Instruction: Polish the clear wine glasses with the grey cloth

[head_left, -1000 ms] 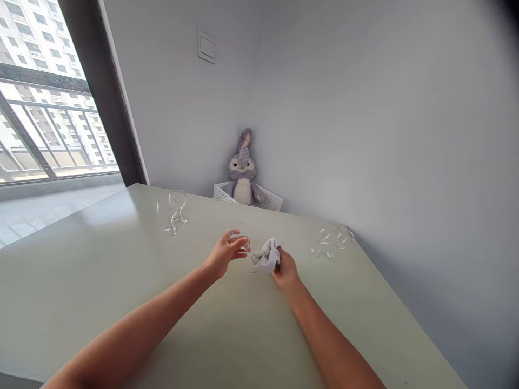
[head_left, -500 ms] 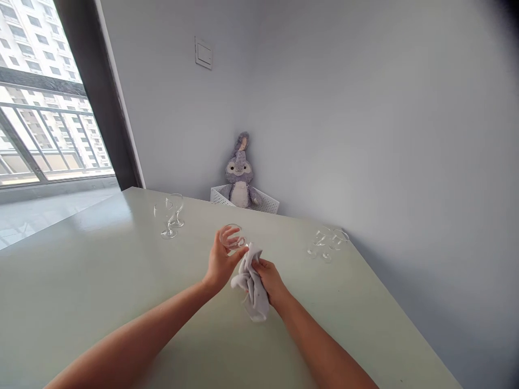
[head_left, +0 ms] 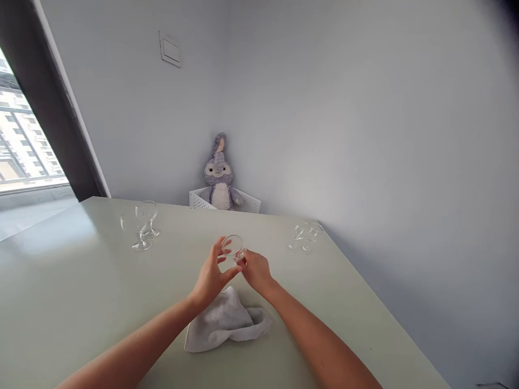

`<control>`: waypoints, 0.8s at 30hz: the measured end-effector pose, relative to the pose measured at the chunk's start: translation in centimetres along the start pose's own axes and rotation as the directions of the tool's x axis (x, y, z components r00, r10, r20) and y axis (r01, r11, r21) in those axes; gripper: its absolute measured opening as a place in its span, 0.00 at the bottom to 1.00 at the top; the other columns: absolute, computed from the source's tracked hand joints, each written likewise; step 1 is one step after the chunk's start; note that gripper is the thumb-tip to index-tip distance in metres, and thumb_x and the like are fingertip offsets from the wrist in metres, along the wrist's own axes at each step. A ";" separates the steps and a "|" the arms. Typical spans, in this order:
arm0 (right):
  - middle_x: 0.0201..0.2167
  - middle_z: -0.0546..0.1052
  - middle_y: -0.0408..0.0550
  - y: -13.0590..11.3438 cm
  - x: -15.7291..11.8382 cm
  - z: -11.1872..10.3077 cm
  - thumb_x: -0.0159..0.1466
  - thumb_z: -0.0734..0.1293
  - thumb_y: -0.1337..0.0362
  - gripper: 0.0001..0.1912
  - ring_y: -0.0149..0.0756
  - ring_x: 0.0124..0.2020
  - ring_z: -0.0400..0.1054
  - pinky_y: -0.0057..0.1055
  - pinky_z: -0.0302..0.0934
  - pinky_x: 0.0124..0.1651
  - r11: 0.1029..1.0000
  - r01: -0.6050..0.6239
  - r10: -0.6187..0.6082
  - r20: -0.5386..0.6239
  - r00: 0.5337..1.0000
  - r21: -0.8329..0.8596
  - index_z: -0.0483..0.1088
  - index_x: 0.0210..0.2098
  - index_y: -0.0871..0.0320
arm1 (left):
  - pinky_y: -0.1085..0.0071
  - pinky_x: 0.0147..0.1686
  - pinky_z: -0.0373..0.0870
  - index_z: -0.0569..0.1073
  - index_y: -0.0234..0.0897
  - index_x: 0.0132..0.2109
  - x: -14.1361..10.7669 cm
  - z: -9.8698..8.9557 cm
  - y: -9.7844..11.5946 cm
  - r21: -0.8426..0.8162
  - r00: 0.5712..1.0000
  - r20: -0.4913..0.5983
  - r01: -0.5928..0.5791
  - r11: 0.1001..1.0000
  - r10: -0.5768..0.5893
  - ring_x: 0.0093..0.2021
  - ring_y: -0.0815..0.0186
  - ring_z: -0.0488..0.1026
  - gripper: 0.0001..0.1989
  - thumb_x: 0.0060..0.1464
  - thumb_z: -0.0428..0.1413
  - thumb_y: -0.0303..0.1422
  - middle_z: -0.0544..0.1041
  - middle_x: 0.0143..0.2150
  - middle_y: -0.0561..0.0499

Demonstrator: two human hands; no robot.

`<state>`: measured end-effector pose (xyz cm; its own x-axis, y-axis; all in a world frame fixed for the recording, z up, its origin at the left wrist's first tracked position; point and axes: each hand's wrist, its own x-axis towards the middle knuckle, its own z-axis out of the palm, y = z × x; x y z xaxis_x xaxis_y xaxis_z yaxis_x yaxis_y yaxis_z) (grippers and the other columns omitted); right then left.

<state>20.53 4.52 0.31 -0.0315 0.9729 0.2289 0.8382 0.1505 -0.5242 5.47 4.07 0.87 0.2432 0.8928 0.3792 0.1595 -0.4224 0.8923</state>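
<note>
Window [head_left: 24, 140]: far left, dark frame [head_left: 48, 102] beside it, railing outside.

Stemmed glasses, clear, two [head_left: 141, 244]: upright, close together, left part of the pale green table [head_left: 81, 292].

Wall switch [head_left: 170, 51]: white, above.

Cloth [head_left: 225, 323]: one, grey, crumpled; on the table, below and nearer the viewer than both hands, ungripped.

Left hand [head_left: 214, 270]: bare; fingers spread in a wide curve at the left side of the held glass's bowl, thumb well apart from them, pointing toward the right hand's fingertips. Whether it bears any weight, cannot tell.

Plush toy [head_left: 221, 181]: one, purple-grey, pale belly; seated in a white perforated basket [head_left: 249, 202] behind the table edge.

Held glass [head_left: 232, 245]: one, clear, stemmed; tilted, bowl between left fingers and thumb, stem end running down to the right hand.

Right hand [head_left: 253, 267]: bare; grip narrow, fingers closed on the stem end of the held glass, below and right of the bowl.

Small stemmed glasses, clear, two [head_left: 306, 237]: close together, near the table's right edge.
</note>
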 end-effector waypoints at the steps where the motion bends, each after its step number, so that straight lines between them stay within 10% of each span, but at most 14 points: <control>1: 0.28 0.75 0.44 1.2 0.3 0.1 0.59 0.58 0.61 0.12 0.33 0.30 0.67 0.27 0.53 0.32 0.997 -0.065 0.066 -0.021 0.998 0.051 0.70 0.37 0.55 | 0.62 0.48 0.63 0.50 0.47 0.57 0.1 -0.2 -0.7 0.043 1.000 0.000 0.005 0.999 -0.005 0.49 0.63 0.66 0.33 0.47 0.57 0.37 0.61 0.57 0.46; 9: 0.23 0.73 0.44 9.9 2.5 -2.1 0.59 0.55 0.59 0.14 0.33 0.26 0.66 0.26 0.54 0.29 0.918 -0.345 0.377 -0.160 0.912 0.196 0.68 0.36 0.59 | 0.65 0.39 0.67 0.56 0.42 0.53 0.8 -0.6 -7.6 0.156 0.969 -0.103 0.240 0.958 -0.226 0.39 0.66 0.70 0.22 0.51 0.49 0.37 0.70 0.43 0.49; 24: 0.25 0.74 0.46 13.4 4.4 -2.9 0.54 0.59 0.61 0.13 0.31 0.22 0.64 0.26 0.53 0.25 0.842 -0.453 0.521 -0.218 0.825 0.293 0.68 0.36 0.60 | 0.69 0.36 0.66 0.60 0.41 0.50 0.7 -0.8 -7.1 0.108 0.966 -0.125 0.239 0.965 -0.225 0.33 0.69 0.70 0.19 0.48 0.50 0.35 0.72 0.38 0.52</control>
<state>33.21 10.35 -3.32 0.5293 0.8431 0.0953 0.5601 -0.2629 -0.7856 3.71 7.80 -5.01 0.0798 0.9774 0.1959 0.3156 -0.2112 0.9251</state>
